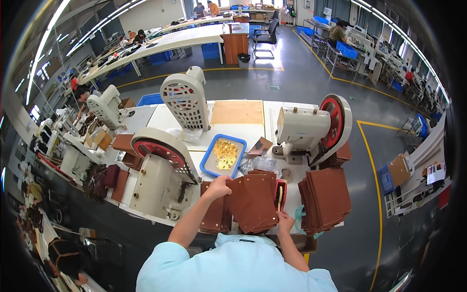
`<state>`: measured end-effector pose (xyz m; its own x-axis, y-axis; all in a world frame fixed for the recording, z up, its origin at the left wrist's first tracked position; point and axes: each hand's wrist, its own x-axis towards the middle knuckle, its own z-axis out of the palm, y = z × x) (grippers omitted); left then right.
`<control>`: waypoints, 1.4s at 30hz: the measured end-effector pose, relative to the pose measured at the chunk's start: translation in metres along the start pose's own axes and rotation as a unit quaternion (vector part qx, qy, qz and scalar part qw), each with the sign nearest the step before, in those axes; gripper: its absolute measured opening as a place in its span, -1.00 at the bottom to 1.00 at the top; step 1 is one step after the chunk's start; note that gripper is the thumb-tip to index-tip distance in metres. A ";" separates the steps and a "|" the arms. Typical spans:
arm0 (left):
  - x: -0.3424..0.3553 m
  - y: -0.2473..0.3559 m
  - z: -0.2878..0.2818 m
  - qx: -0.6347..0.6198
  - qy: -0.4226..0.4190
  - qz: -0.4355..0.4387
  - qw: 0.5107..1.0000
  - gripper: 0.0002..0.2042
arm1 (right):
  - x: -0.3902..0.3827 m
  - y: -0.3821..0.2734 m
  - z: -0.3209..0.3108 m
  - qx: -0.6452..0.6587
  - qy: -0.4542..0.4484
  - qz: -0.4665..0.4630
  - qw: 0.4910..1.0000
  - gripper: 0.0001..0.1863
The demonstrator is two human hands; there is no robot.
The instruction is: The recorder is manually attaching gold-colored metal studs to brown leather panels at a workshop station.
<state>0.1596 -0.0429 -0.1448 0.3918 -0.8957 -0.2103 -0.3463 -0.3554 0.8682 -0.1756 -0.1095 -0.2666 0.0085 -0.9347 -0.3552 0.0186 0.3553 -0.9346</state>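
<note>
A stack of brown leather pieces (250, 204) with small gold-coloured studs at the corners lies in front of me. The fingers of my left hand (218, 188) are pinched on the far left corner of the top leather piece. At the stack's right edge, my right hand (285, 222) has its fingers closed; what they hold, if anything, is too small to tell. Just beyond those fingertips is a red holder (283, 189) with a pale yellow strip (279, 195) in it. Beyond the stack, a blue-rimmed tray (203, 163) contains many small gold-coloured metal parts (225, 153).
Leather stacks lie at right (326, 197) and left (211, 209). White machines with red wheels stand at left (158, 182) and right (304, 124); another white machine (185, 100) is farther back. Clear plastic bags (262, 165) lie beside the tray. Other people work farther off.
</note>
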 end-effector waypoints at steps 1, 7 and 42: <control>-0.002 0.014 -0.002 0.062 -0.023 -0.011 0.998 -0.55 | 0.001 0.003 -0.001 -0.027 0.015 0.000 1.000 -0.86; -0.017 0.057 -0.004 0.200 -0.086 -0.011 0.976 -0.52 | -0.003 0.014 -0.001 -0.046 0.059 0.005 0.997 -0.83; -0.093 0.169 -0.015 -0.043 -0.004 0.064 0.997 -0.74 | -0.063 -0.196 0.020 0.076 -0.112 -0.126 0.983 -0.81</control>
<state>0.0775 -0.0155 0.0284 0.3413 -0.9348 -0.0987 -0.3185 -0.2138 0.9235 -0.1595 -0.1201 -0.0607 0.2031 -0.9755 -0.0846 0.1979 0.1255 -0.9722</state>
